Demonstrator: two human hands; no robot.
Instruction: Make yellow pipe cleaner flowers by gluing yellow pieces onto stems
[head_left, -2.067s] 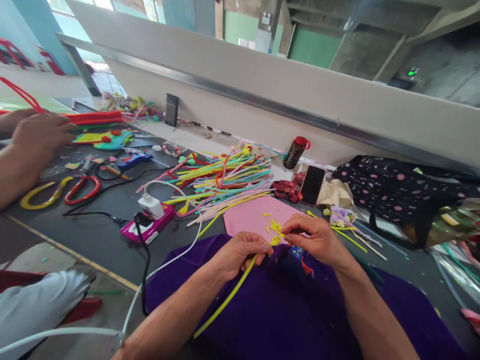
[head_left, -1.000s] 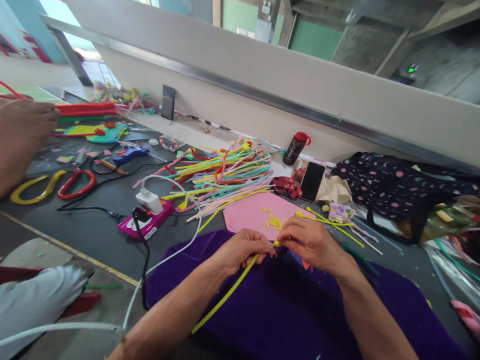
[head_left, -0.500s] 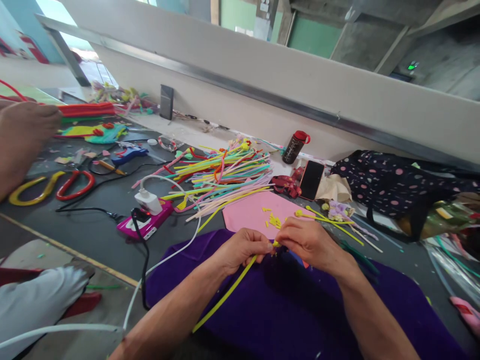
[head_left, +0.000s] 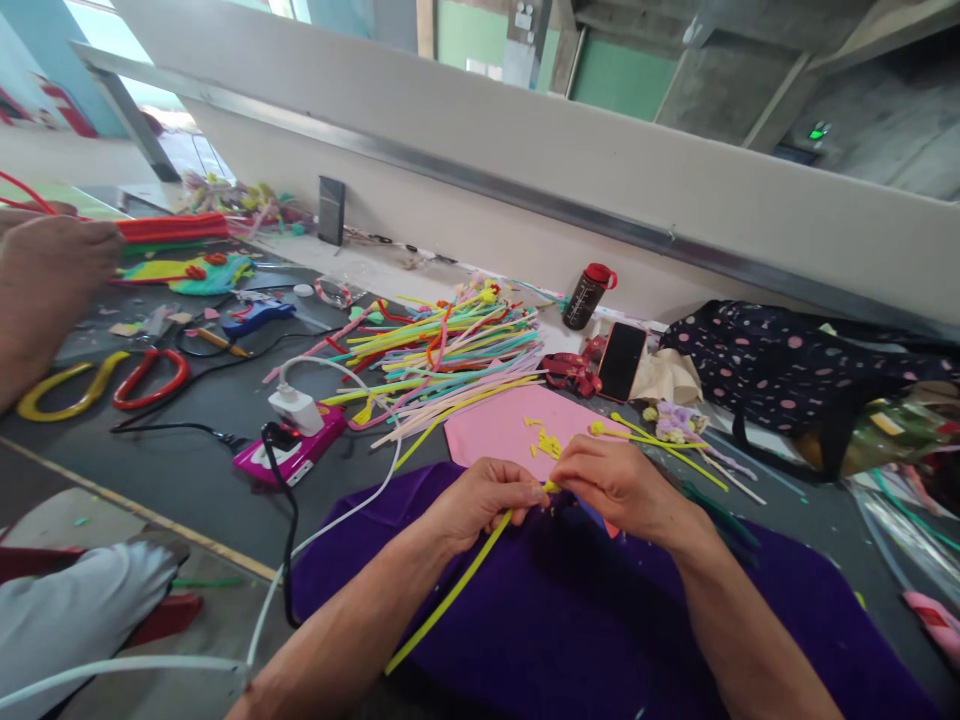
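Observation:
My left hand (head_left: 484, 503) pinches a long yellow pipe cleaner (head_left: 454, 598) near its upper end, and the tail slants down over a purple cloth (head_left: 495, 650). At that upper end sits a small yellow tip (head_left: 551, 487), where the fingers of my right hand (head_left: 611, 485) are closed together. The fingers partly hide the tip. Just beyond my hands, short yellow pieces (head_left: 549, 443) lie on a pink sheet (head_left: 487, 425). Right of them are yellow stems with balled ends (head_left: 598, 428).
A heap of coloured pipe cleaners (head_left: 457, 340) lies behind the sheet. At left are a purple power strip (head_left: 319, 440) with cables, red-and-yellow-handled scissors (head_left: 154, 378), and another person's hand (head_left: 56, 265) with red pipe cleaners (head_left: 176, 228). A bottle (head_left: 586, 298), phone (head_left: 622, 362) and dotted bag (head_left: 780, 370) stand behind.
My hands keep nearly the same pose around the yellow pipe cleaner, with only slight finger movement at its tip. The other person's hand at left has shifted slightly.

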